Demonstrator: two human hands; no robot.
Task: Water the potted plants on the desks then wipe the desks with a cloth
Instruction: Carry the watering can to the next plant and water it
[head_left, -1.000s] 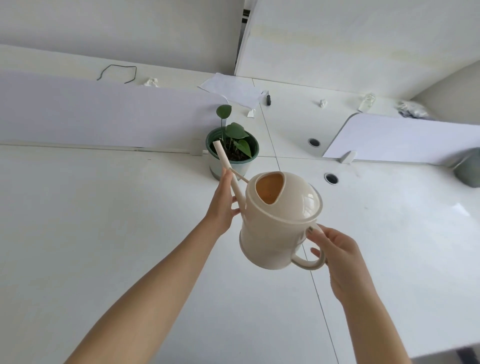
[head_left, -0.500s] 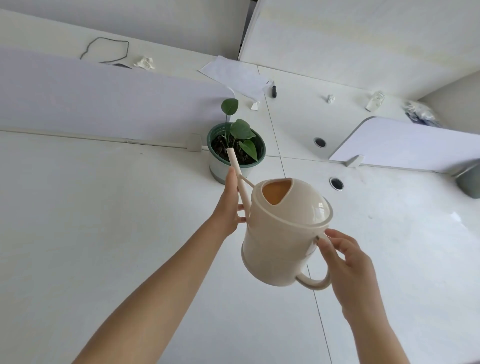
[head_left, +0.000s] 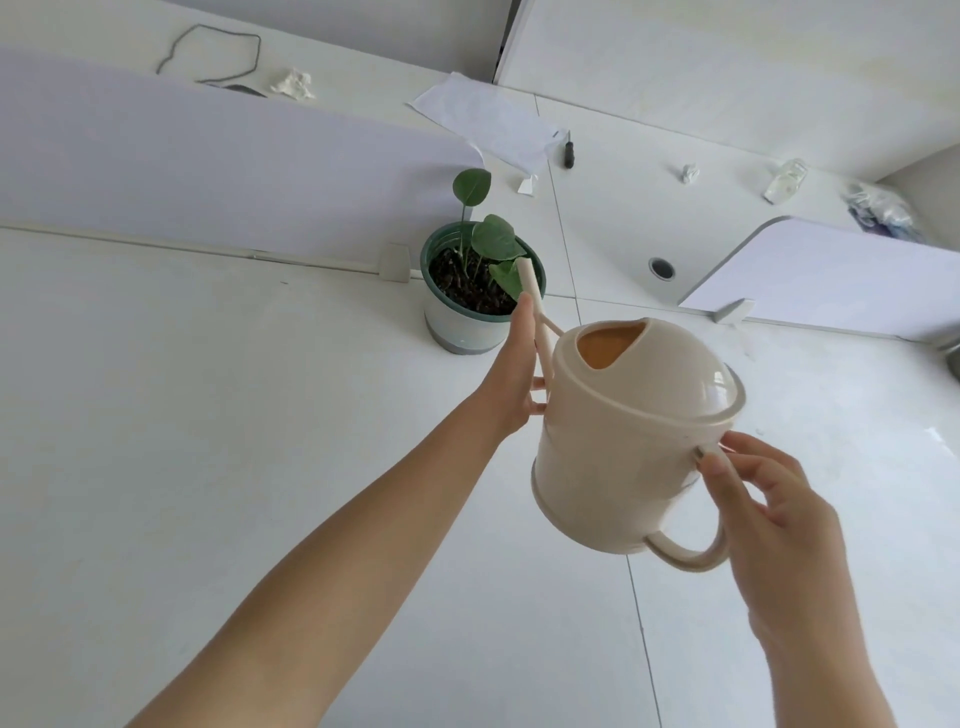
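Since the earlier frame the watering can has tipped closer, its spout tip now over the potted plant on the bench. Left hand steadies the spout; right hand grips the handle. Watering is underway, I judge; next, tilt further to pour.

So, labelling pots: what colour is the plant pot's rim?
Dark green rim, head view.
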